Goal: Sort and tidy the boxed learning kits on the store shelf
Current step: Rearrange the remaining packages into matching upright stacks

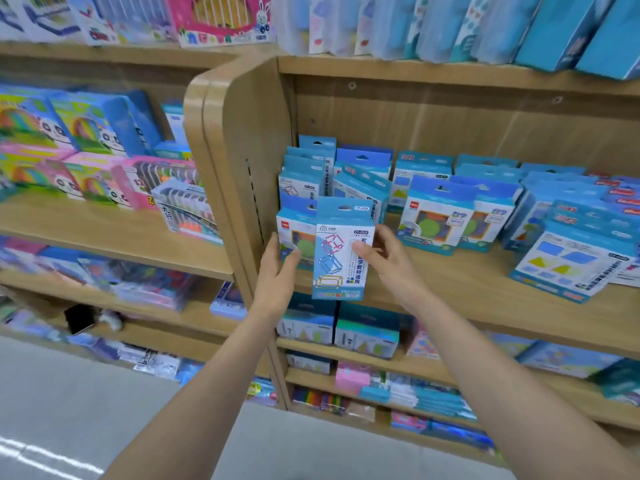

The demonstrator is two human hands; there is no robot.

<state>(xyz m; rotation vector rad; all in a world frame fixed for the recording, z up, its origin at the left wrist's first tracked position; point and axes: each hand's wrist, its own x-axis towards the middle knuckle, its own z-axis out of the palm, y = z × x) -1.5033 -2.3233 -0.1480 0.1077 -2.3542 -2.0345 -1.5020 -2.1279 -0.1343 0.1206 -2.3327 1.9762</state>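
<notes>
Head view: two kits in hand at shelf's left end

Right grip [384, 258] pinches cube-frame kit [341, 251] at its 3 o'clock edge, thumb on front, fingers behind. Kit is upright, bottom edge over the shelf [450, 282] front lip, overlapping green-disc kit [294, 237] at its 9 o'clock. Left grip [277, 268] holds that one, thumb on front, fingers along the left edge. More blue kits [440, 216] stacked from 12 to 3 o'clock.

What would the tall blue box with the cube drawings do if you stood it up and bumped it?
Probably tip over: the cube box is tall and narrow. It seems stiff, since its edges look straight where the right hand pinches it. Likely light too, held mostly by fingertips.
</notes>
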